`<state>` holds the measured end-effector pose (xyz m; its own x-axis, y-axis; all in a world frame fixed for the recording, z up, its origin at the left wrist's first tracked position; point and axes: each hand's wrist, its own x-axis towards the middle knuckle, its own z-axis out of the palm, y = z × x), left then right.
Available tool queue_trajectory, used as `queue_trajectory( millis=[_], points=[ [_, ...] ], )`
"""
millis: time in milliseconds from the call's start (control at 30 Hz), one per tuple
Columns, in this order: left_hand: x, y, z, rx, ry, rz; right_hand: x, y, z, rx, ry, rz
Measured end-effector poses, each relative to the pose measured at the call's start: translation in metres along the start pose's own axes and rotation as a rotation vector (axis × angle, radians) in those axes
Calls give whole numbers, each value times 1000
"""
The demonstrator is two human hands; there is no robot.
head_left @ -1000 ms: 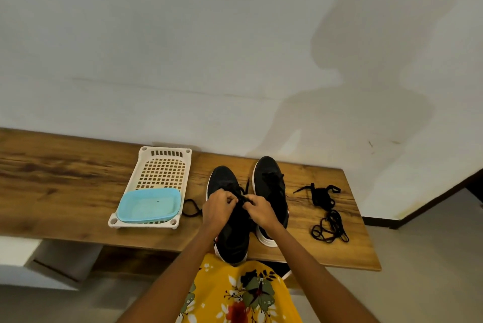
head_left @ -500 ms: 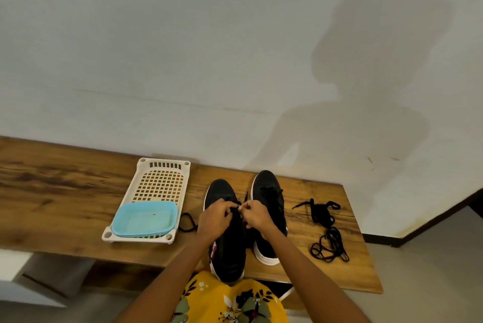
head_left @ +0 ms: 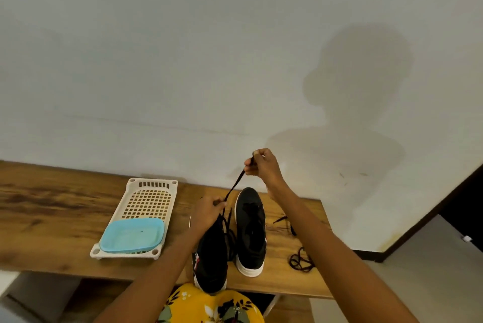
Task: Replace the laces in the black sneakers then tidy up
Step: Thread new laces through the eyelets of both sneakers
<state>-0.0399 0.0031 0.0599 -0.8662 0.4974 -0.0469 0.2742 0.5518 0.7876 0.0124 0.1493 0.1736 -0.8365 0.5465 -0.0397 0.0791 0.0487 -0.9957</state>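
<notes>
Midway, the right hand [head_left: 262, 166] pinches a taut lace [head_left: 235, 185] at twelve o'clock above the left sneaker [head_left: 211, 252], which the left hand [head_left: 207, 211] steadies with curled fingers, while loose laces [head_left: 300, 261] at three o'clock await tidying.

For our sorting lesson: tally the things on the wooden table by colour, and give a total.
Black: 4, the left sneaker, the right sneaker, the lace being pulled, the loose laces
White: 1, the basket
Blue: 1, the dish
Total: 6
</notes>
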Motion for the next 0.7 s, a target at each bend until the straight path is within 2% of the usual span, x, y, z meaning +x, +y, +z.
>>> queue_trajectory(
  millis=[67, 167, 233, 300, 400, 533, 700],
  points=[
    [-2, 19, -12, -79, 51, 6, -8, 11, -8, -266, -18, -38],
    [-5, 45, -32, -103, 141, 68, -22, 41, -6, -610, -205, 69],
    [-7, 60, -43, -166, 164, 110, -37, 56, 7, -723, -319, 54],
    [-11, 76, -50, -216, 144, 157, -47, 63, 22, -714, -293, -8],
    [-17, 85, -61, -230, 135, 203, -50, 55, 36, -584, -152, -17],
    [-17, 65, -70, -331, 123, 139, -47, 32, 32, -509, -82, -26],
    [-21, 12, -52, -171, -3, 12, -48, 35, 26, -361, 16, 33]
  ],
)
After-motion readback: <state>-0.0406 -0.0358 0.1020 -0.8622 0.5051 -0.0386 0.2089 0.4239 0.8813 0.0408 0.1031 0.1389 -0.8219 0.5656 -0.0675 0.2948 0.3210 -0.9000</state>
